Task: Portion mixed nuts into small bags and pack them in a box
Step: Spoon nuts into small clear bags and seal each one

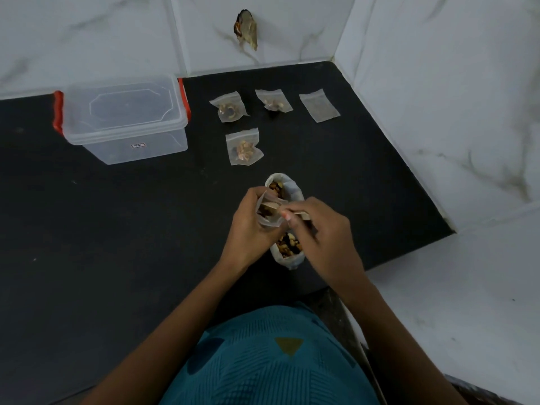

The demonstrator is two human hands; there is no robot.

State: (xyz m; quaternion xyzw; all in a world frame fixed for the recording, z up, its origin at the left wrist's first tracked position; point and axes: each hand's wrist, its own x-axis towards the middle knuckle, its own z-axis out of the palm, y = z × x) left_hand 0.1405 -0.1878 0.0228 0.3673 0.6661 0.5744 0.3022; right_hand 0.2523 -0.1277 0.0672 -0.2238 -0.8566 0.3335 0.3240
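Black countertop (117,229) in a marble-tiled corner. The left hand (248,226) grips an open small bag (267,213); the right hand (318,229) pinches a wooden spoon (299,213) tipped into it. Directly beneath both lies the nut pouch (287,252), its long axis running away from the body. Beyond the hands sit filled bags (244,149) and an empty bag (319,105). Far left is the lidded box (125,118), nearer the left hand; its label (138,146) is unreadable.

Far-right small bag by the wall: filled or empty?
Empty. The far-right bag lies flat on the counter, with no nuts visible inside.
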